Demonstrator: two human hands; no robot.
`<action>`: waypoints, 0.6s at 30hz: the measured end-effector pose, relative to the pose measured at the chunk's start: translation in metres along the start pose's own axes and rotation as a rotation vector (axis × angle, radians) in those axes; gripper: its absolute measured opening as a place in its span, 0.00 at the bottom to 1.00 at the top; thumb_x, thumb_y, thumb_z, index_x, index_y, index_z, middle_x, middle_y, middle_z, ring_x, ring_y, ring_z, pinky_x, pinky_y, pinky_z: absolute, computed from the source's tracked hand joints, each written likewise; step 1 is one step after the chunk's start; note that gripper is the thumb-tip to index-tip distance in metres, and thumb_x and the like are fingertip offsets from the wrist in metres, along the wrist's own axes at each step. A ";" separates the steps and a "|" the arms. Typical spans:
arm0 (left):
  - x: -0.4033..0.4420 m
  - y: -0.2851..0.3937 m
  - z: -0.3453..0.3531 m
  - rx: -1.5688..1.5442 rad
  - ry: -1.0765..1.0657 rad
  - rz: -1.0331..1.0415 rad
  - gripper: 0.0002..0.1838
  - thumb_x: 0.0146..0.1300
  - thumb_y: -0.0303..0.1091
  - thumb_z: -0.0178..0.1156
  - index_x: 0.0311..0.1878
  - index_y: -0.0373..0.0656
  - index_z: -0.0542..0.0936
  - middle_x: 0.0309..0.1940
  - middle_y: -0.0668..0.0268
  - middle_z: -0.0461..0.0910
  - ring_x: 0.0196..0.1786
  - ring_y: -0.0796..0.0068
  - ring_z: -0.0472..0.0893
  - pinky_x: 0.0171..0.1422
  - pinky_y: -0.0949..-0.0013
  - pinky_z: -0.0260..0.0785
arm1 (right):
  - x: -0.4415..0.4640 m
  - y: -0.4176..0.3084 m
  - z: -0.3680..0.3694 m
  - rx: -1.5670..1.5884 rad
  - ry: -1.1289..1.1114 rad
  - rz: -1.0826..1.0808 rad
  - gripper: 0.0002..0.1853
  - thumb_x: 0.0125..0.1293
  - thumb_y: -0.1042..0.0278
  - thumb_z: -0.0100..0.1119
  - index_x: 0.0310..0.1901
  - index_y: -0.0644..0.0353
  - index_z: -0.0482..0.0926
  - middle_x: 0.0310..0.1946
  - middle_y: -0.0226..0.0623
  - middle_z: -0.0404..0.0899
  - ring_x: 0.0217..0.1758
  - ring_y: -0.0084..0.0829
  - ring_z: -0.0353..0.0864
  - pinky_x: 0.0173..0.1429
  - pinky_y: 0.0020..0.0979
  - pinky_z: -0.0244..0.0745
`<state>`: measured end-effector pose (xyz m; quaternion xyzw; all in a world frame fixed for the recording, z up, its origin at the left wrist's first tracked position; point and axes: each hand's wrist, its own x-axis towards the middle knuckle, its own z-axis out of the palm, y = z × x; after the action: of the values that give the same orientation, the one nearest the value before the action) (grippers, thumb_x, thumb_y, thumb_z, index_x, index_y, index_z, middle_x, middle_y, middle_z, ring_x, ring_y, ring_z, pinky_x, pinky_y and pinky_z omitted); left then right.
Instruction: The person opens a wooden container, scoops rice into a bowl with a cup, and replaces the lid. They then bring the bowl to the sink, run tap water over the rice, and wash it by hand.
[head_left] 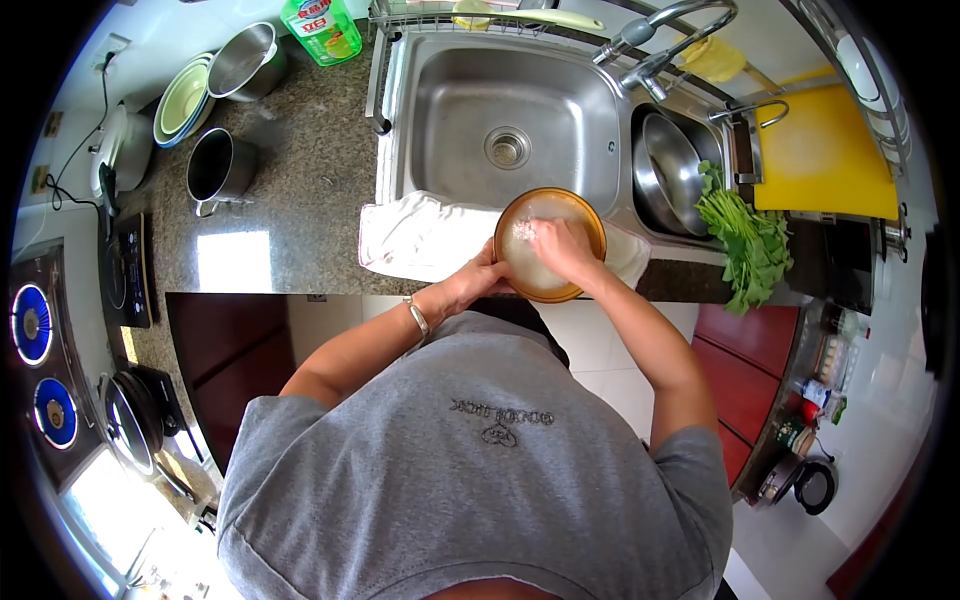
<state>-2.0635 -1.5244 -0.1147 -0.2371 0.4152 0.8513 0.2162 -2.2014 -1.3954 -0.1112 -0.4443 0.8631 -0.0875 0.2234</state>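
Observation:
An amber-rimmed bowl (598, 246) with cloudy whitish water sits at the sink's front edge, over a white cloth (415, 238). My left hand (478, 276) grips the bowl's left side, with a bracelet on that wrist. Inside the bowl, my right hand (562, 248) has its fingers curled together in the water. Whitish grains that look like rice (524, 230) show at its fingertips. The underside of the bowl is hidden.
Beyond the bowl is the steel sink (580, 75) with a faucet (650, 72). Right of it are a metal bowl (665, 165) and leafy greens (745, 235) hanging over the counter edge. A dark mug (222, 165) and a pot (247, 65) stand left.

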 end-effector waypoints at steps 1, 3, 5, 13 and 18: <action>0.001 0.000 0.000 0.001 -0.002 -0.001 0.36 0.64 0.26 0.50 0.73 0.50 0.48 0.63 0.61 0.63 0.61 0.68 0.71 0.62 0.67 0.71 | -0.001 -0.001 -0.002 0.000 0.001 0.002 0.09 0.59 0.66 0.57 0.34 0.63 0.78 0.26 0.50 0.80 0.34 0.47 0.81 0.39 0.45 0.75; 0.001 -0.001 -0.001 -0.010 -0.003 0.000 0.36 0.64 0.26 0.50 0.73 0.50 0.48 0.63 0.61 0.63 0.61 0.68 0.71 0.62 0.66 0.71 | -0.003 -0.002 -0.007 0.018 0.011 0.025 0.09 0.57 0.64 0.60 0.32 0.62 0.81 0.31 0.47 0.80 0.40 0.45 0.80 0.43 0.43 0.75; 0.002 -0.001 -0.002 -0.008 -0.011 -0.003 0.36 0.64 0.26 0.50 0.73 0.50 0.47 0.63 0.61 0.62 0.61 0.68 0.71 0.62 0.66 0.71 | -0.011 -0.002 -0.020 0.045 0.061 -0.086 0.11 0.54 0.64 0.63 0.34 0.62 0.80 0.38 0.46 0.79 0.46 0.45 0.77 0.47 0.43 0.73; -0.003 0.009 0.002 0.007 -0.036 -0.021 0.37 0.65 0.27 0.50 0.74 0.50 0.44 0.66 0.58 0.59 0.63 0.66 0.69 0.64 0.64 0.69 | -0.038 0.002 -0.034 -0.167 -0.052 -0.069 0.45 0.39 0.63 0.76 0.62 0.56 0.65 0.62 0.47 0.60 0.58 0.47 0.68 0.60 0.40 0.70; 0.001 0.003 -0.002 0.003 -0.044 -0.011 0.37 0.65 0.28 0.50 0.73 0.50 0.44 0.66 0.59 0.59 0.64 0.66 0.68 0.65 0.63 0.69 | -0.032 0.003 -0.001 0.180 -0.067 0.113 0.40 0.45 0.74 0.68 0.63 0.60 0.61 0.61 0.54 0.60 0.62 0.59 0.64 0.61 0.46 0.67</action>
<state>-2.0654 -1.5277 -0.1146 -0.2203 0.4101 0.8545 0.2305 -2.1875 -1.3680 -0.1014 -0.3757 0.8675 -0.1369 0.2958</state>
